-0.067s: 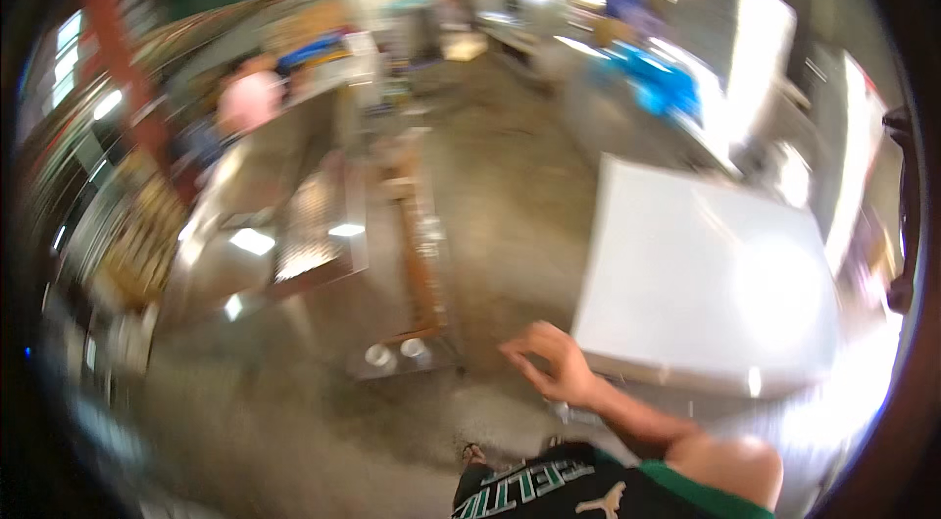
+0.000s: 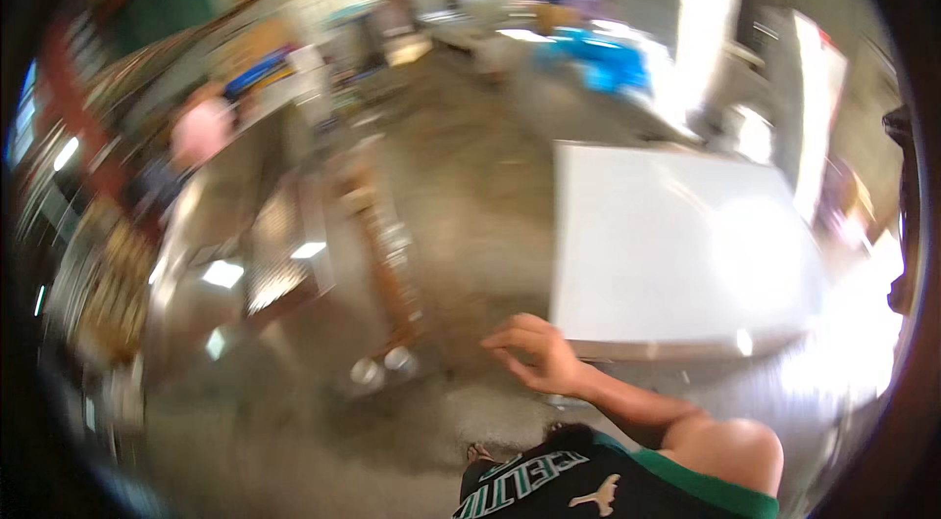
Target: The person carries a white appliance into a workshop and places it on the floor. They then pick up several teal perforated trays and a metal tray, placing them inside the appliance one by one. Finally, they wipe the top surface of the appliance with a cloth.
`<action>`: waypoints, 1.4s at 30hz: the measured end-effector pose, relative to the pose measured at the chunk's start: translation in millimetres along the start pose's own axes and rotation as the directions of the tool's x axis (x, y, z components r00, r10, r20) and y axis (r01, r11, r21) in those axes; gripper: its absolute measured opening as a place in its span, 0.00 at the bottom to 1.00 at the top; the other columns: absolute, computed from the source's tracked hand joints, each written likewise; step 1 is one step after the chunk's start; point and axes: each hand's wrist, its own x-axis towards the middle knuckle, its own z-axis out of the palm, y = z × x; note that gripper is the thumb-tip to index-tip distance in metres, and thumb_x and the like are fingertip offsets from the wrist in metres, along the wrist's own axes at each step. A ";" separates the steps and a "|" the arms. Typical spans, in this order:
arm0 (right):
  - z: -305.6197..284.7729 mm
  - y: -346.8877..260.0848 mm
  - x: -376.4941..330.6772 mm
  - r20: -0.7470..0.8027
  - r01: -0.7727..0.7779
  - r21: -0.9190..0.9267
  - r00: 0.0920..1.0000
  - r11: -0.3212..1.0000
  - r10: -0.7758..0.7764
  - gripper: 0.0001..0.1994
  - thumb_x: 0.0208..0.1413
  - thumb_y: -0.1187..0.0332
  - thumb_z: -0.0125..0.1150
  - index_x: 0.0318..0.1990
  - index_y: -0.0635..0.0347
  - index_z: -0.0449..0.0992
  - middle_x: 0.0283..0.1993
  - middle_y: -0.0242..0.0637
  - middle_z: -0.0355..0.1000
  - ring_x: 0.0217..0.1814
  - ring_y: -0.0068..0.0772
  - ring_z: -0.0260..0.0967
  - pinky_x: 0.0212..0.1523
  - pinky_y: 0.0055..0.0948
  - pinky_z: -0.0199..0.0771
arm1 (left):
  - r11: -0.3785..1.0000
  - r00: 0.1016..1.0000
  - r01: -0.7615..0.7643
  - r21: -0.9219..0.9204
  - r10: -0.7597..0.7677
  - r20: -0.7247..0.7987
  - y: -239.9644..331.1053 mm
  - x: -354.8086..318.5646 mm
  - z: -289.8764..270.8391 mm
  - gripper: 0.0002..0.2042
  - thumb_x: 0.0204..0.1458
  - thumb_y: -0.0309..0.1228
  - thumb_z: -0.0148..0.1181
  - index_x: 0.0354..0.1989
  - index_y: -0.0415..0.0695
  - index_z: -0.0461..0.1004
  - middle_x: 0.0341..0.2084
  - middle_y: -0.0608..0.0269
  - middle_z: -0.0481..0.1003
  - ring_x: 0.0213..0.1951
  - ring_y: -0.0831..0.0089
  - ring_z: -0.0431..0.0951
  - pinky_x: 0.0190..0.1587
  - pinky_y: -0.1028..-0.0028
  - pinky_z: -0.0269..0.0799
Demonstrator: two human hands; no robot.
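Observation:
My right hand (image 2: 534, 354) is held out in front of my body, at the near left corner of a large white panel (image 2: 676, 245). Its fingers curl toward the thumb in a loose pinch, and nothing shows between them. The hand appears to be in the air, apart from the panel. The panel lies flat, with strong glare on its right half. My left hand is out of view. Motion blur smears much of the picture.
At the left stands a shiny metal table (image 2: 211, 225). Beside it runs a narrow brown strip (image 2: 387, 274) with two round pale items (image 2: 368, 374) at its near end. A person in pink (image 2: 203, 132) is beyond. Blue sheeting (image 2: 603, 60) lies at the back right, before tall pale panels (image 2: 708, 39).
The view has swung to the right, so the table, panel and person sit farther left in the picture. My right hand keeps its loosely curled shape.

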 end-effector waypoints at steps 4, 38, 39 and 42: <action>-31.2 -0.5 -22.8 -0.319 -0.221 -0.163 0.934 0.962 0.160 0.09 0.54 0.78 0.65 0.42 0.60 0.81 0.41 0.41 0.77 0.45 0.44 0.75 0.47 0.38 0.76 | 0.974 0.975 -0.190 0.127 0.172 0.138 104.0 52.6 -33.1 0.10 0.65 0.39 0.51 0.39 0.46 0.70 0.26 0.62 0.73 0.24 0.70 0.74 0.24 0.67 0.66; -289.9 -175.0 -30.7 -0.294 0.481 -0.848 -0.076 0.224 -0.953 0.23 0.75 0.56 0.38 0.27 0.54 0.70 0.47 0.60 0.72 0.41 0.45 0.71 0.42 0.35 0.76 | -0.181 -0.020 -0.929 0.324 0.895 0.445 783.2 -189.7 282.6 0.41 0.64 0.49 0.58 0.74 0.31 0.48 0.73 0.44 0.51 0.73 0.55 0.53 0.74 0.62 0.47; -288.2 -177.5 -28.7 -0.325 0.463 -0.846 -0.052 0.266 -0.944 0.23 0.75 0.56 0.37 0.27 0.54 0.70 0.46 0.58 0.73 0.42 0.45 0.71 0.43 0.35 0.75 | -0.161 -0.008 -0.942 0.294 0.887 0.461 794.1 -184.4 284.8 0.42 0.64 0.49 0.58 0.74 0.31 0.48 0.73 0.44 0.52 0.73 0.55 0.53 0.74 0.62 0.47; -254.3 -204.5 -38.4 -0.753 0.287 -0.554 0.227 0.781 -0.617 0.24 0.75 0.56 0.38 0.28 0.55 0.72 0.50 0.57 0.73 0.44 0.44 0.70 0.45 0.36 0.75 | -0.161 -0.029 -0.961 0.226 0.867 0.498 823.7 -172.0 294.4 0.42 0.64 0.49 0.58 0.74 0.31 0.47 0.73 0.43 0.53 0.73 0.55 0.54 0.74 0.62 0.47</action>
